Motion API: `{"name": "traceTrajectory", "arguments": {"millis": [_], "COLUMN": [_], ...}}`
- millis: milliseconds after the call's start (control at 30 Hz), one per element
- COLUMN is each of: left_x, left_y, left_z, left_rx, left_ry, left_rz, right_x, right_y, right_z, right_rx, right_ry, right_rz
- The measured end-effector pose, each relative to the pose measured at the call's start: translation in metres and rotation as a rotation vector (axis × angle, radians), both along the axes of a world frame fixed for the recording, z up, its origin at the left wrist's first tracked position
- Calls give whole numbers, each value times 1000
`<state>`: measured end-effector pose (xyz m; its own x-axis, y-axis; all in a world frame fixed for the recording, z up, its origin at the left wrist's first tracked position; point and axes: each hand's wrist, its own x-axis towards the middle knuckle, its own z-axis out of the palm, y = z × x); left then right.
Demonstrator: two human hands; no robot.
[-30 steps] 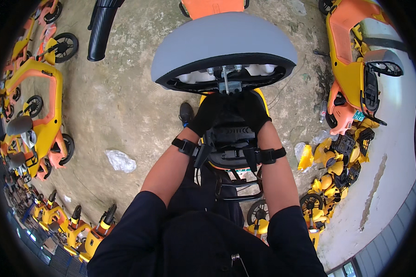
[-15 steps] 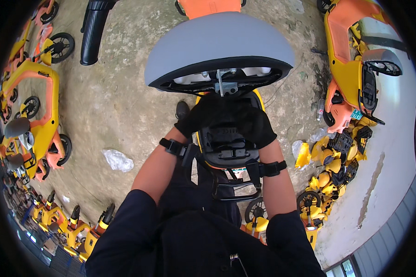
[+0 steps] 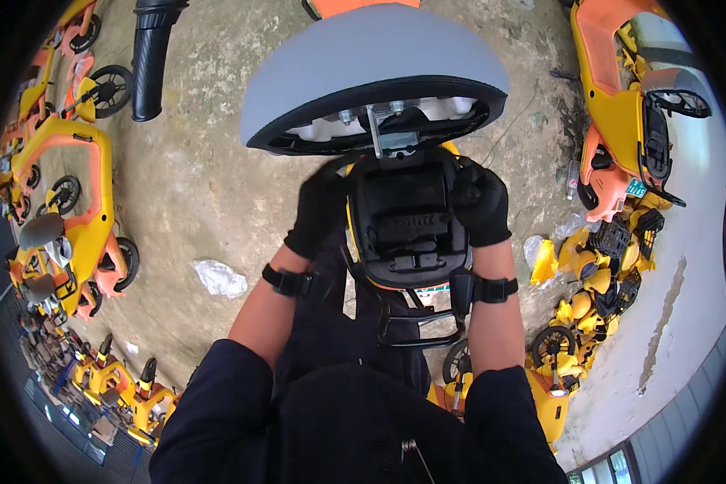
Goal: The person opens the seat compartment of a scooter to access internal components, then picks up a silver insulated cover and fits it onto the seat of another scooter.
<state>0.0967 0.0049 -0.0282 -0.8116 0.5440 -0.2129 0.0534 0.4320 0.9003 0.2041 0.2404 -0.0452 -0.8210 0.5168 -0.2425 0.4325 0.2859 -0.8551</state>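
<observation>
A grey saddle (image 3: 375, 50) is tipped up, showing its black-edged underside, bolts and metal hinge bracket (image 3: 397, 139). Beneath it lies an open black seat base (image 3: 405, 211) on a yellow-edged scooter body. My left hand (image 3: 319, 208), in a black glove, is at the base's left edge; its fingertips are dark against the base and hard to make out. My right hand (image 3: 482, 206), gloved too, has curled fingers at the base's right edge; what lies inside them is hidden. Black straps circle both forearms. A black tubular rack (image 3: 419, 335) sticks out below the base.
Yellow and orange scooters (image 3: 64, 206) line the left and lower left; another (image 3: 609, 145) stands at the right. Yellow parts and black baskets (image 3: 605, 266) are piled by a white wall (image 3: 678, 339). A black handlebar grip (image 3: 148, 77) is at the upper left, crumpled plastic (image 3: 218, 278) on the floor.
Both hands have moved apart from the centre, just under the hinge, to either side of the seat base, uncovering its interior. The saddle sits slightly higher and further left in view.
</observation>
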Motion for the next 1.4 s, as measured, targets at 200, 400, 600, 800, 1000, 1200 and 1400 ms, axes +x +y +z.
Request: {"name": "traceTrajectory", "arguments": {"millis": [200, 400, 600, 800, 1000, 1200, 1400], "left_x": [-9, -32, -8, 10, 6, 15, 13], "left_y": [3, 43, 21, 33, 30, 20, 24], "left_z": [-8, -29, -7, -8, -24, -46, -67], "left_rx": [80, 231, 517, 679, 1043, 1119, 1357], "left_ry": [-46, -225, -1130, -1482, -1665, -1732, -1811], "left_rz": [-400, -562, -55, 371, 33, 103, -95], "right_x": [-25, -18, -7, -39, -41, -35, -30], "right_y": [-32, -71, -57, -79, -76, -80, -88], "right_z": [70, 66, 38, -35, -27, -6, -5], "right_rx": [-257, 298, -97, -188, 539, -1186, -1907], "right_ry": [325, 308, 60, 92, -43, 196, 179], "right_rz": [67, 648, 407, 234, 589, 97, -107]}}
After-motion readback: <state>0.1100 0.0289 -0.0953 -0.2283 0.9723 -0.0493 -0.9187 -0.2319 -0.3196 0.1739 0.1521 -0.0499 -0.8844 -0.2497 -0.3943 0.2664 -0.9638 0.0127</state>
